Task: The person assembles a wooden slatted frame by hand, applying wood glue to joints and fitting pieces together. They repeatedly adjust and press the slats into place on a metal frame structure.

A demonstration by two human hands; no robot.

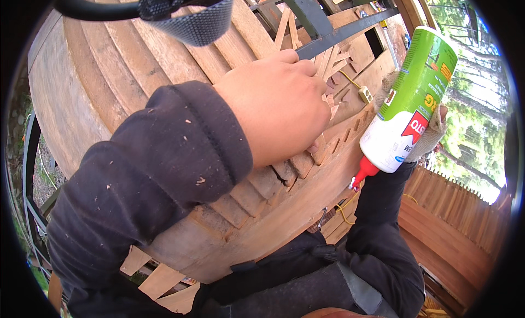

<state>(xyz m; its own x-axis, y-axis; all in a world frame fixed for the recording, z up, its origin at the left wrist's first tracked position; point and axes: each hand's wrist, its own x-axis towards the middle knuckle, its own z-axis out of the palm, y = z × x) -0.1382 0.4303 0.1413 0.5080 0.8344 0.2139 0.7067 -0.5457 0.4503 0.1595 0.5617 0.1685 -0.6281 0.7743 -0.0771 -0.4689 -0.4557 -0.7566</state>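
Note:
My right hand (433,138), in a light work glove, is wrapped round a green and white glue bottle (391,133). The bottle is tilted upside down, its red nozzle (365,172) pointing down beside the wooden rail, with whitish glue at the tip. My bare left hand (276,107) rests over the slats near this rail, fingers curled down; the fingertips and whatever they grip are hidden. Beneath it lies a louvred wooden panel: long parallel slats (145,52) meet a side rail (186,249), which has a row of slanted slots (347,134) beyond my hand.
A dark metal frame (350,29) stands beyond the panel, near loose wood offcuts (283,28). A pale socket (365,93) on a yellow cord lies there too. Stacked reddish boards (443,225) stand at the right. A grey strap (188,19) hangs across the top.

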